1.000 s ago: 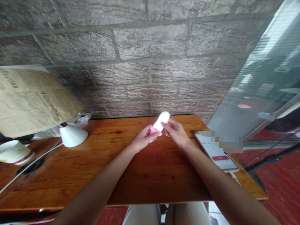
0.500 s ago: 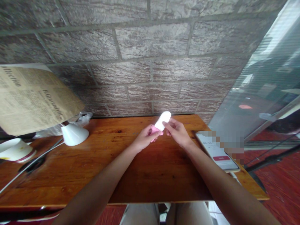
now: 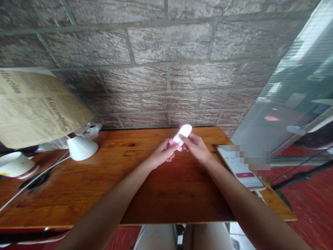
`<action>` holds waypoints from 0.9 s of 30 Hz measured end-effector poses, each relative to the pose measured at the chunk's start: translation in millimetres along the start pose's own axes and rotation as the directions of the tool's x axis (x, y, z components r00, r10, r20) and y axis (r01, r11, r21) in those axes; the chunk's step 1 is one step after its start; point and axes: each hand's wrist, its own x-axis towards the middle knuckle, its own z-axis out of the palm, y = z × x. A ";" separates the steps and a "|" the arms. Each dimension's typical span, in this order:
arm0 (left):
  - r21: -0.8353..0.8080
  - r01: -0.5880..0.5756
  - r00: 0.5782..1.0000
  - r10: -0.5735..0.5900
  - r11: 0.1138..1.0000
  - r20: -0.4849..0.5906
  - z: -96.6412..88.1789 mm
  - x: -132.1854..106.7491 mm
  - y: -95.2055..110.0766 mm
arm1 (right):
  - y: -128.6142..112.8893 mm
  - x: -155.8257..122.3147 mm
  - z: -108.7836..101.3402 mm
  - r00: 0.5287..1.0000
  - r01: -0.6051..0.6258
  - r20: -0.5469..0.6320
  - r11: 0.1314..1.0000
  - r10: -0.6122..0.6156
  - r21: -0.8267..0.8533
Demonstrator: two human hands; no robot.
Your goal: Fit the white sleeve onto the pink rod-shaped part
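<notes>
A brick wall (image 3: 156, 76) is fronted by a wooden table (image 3: 78, 187), on which a newsprint-shaded table lamp (image 3: 44, 107) is placed at left and a smartphone (image 3: 238, 166) at right. Over the tabletop, between thumb and fingers of the left hand (image 3: 161, 154) and right hand (image 3: 197, 147), a white-and-pink object (image 3: 183, 133) is pinched, its pink end at left.

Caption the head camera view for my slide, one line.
Left hand and right hand hold a pink-and-white object over a wooden table, a phone lying to the right.
</notes>
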 end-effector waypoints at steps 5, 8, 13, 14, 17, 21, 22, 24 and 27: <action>-0.094 0.003 0.999 0.002 0.996 0.048 -3.3 4.4 -4.6 | -2.5 1.0 -2.3 0.999 -0.032 -0.033 0.999 0.032 0.005; -0.104 -0.007 0.999 0.010 0.995 0.030 -4.0 3.9 -6.9 | -3.9 0.5 -3.3 0.999 -0.034 -0.013 0.999 0.033 -0.003; -0.076 -0.020 1.000 0.020 0.997 0.005 -3.5 1.4 -7.7 | -5.3 -1.3 -3.7 0.999 -0.045 0.017 0.999 0.045 -0.010; -0.069 -0.022 1.000 0.023 0.997 0.007 -3.6 1.3 -7.8 | -5.2 -1.3 -3.8 0.998 -0.052 0.019 0.999 0.053 -0.009; -0.047 -0.033 0.999 0.034 0.998 0.020 -4.6 1.7 -8.9 | -4.1 -1.0 -4.0 0.997 -0.067 0.035 0.998 0.067 -0.003; -0.024 -0.050 0.998 0.050 0.998 0.024 -6.6 1.6 -11.4 | -0.8 0.2 -3.3 0.996 -0.078 0.053 0.997 0.077 0.010; -0.019 -0.050 0.999 0.050 0.999 0.021 -7.0 1.5 -11.9 | 0.2 0.5 -3.0 0.995 -0.083 0.057 0.996 0.082 0.016; -0.013 -0.045 0.999 0.045 0.999 0.017 -7.8 1.7 -12.6 | 1.9 1.0 -2.7 0.994 -0.093 0.067 0.995 0.090 0.033; -0.029 -0.045 0.999 0.045 0.999 0.009 -8.1 3.5 -12.5 | 1.7 1.0 -2.7 0.993 -0.094 0.075 0.994 0.090 0.062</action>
